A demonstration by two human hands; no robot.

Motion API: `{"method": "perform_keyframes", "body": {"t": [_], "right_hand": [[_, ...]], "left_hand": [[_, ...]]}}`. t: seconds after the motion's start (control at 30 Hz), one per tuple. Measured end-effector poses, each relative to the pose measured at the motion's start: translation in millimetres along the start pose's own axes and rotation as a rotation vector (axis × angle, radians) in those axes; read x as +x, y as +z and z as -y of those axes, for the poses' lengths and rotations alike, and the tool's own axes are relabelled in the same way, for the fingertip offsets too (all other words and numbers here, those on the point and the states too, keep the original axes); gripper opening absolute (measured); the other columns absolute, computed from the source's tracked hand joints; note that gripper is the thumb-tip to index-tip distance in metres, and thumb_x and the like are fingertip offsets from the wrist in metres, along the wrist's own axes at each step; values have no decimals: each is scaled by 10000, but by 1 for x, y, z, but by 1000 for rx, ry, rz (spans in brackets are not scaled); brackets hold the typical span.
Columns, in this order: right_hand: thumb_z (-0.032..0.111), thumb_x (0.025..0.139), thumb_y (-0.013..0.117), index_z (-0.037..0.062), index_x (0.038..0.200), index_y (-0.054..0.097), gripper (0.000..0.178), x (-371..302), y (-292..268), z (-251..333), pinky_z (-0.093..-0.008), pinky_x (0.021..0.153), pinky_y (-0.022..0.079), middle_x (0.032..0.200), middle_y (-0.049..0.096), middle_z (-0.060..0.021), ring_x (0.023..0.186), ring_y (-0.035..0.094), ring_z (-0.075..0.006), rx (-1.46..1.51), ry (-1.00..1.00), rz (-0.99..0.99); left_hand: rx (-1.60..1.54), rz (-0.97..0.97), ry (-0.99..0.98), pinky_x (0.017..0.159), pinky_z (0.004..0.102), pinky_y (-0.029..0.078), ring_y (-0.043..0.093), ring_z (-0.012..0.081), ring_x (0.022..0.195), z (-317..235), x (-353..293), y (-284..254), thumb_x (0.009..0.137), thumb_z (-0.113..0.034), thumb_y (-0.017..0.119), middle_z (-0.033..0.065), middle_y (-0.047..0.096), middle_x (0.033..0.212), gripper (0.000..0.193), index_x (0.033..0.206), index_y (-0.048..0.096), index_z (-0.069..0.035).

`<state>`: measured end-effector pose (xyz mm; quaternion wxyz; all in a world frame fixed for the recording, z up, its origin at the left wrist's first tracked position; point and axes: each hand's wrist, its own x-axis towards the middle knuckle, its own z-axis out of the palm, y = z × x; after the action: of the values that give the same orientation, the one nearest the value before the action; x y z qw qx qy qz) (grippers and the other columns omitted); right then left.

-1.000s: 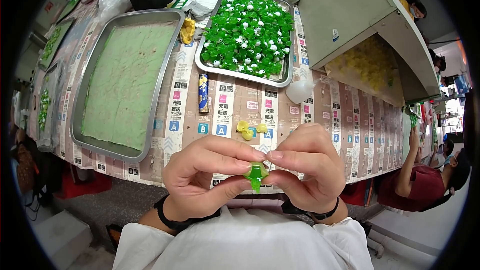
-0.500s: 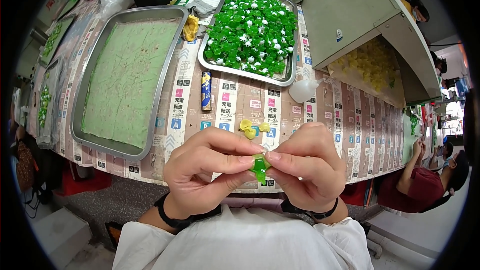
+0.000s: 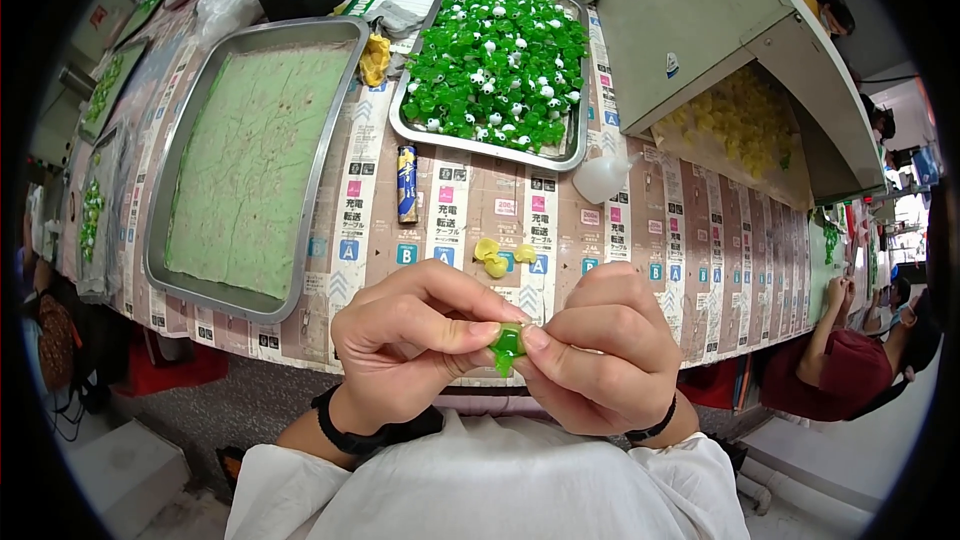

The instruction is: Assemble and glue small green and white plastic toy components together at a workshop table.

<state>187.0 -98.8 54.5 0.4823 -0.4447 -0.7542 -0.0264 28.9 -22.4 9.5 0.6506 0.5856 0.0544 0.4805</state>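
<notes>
A small glossy green plastic piece (image 3: 508, 340) with a narrow lower end is pinched between both my hands, close to my body above the table's near edge. My left hand (image 3: 410, 340) grips its left side with thumb and fingertips. On its right side, the thumb and bent fingers of my right hand (image 3: 618, 350) close on it. Fingertips hide part of its outline. Just beyond my hands lie a few small curved yellow pieces (image 3: 491, 257). Farther off, a metal tray (image 3: 490, 152) holds a heap of green pieces (image 3: 500, 60) with white ball-like parts among them.
At left stands a metal tray (image 3: 311, 195) lined with a green sheet (image 3: 240, 160). A blue battery-like cylinder (image 3: 407, 185) and a whitish translucent bulb-shaped object (image 3: 602, 180) lie midway. Right stands a grey box-like housing (image 3: 690, 35) with yellow pieces (image 3: 735, 125) inside. A person (image 3: 825, 365) sits farther right.
Both hands have shifted slightly left and down with the green piece, which now sits a bit more tilted. My right fingers have moved a little around it. The view has shifted slightly.
</notes>
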Motion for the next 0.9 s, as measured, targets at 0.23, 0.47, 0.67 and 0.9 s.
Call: {"method": "perform_keyframes", "body": {"t": [0.23, 0.47, 0.67, 0.9], "right_hand": [[0, 645, 739, 17, 820, 643, 201, -1, 4, -2, -297, 573, 397, 776, 583, -35, 666, 527, -172, 4, -4, 12], [22, 686, 732, 30, 961, 642, 290, 2, -5, -19, -320, 648, 414, 853, 610, -59, 746, 567, -207, -54, 181, 38], [25, 760, 679, 26, 991, 624, 238, -15, -16, -52, -342, 709, 451, 892, 613, -98, 816, 587, -263, -177, 473, 346], [59, 787, 657, 25, 992, 630, 209, -26, 3, -64, -368, 743, 482, 896, 604, -115, 842, 592, -296, -257, 479, 653]], "left_hand": [[67, -1, 26, 730, 277, 540, 648, 205, 857, -2, 0, -3, 705, 129, 701, 180, 640, 948, 209, 840, 638, -17], [350, -279, 97, 773, 269, 529, 626, 194, 898, -18, 0, -42, 801, 102, 630, 171, 615, 1024, 166, 941, 593, 20], [802, -729, -101, 653, 207, 507, 592, 81, 732, -55, -5, -114, 869, 29, 587, 113, 597, 1140, 207, 1075, 567, 22], [518, -511, -192, 598, 185, 478, 537, 48, 656, -33, 0, -76, 854, 15, 608, 86, 586, 1162, 238, 1088, 573, -10]]}}
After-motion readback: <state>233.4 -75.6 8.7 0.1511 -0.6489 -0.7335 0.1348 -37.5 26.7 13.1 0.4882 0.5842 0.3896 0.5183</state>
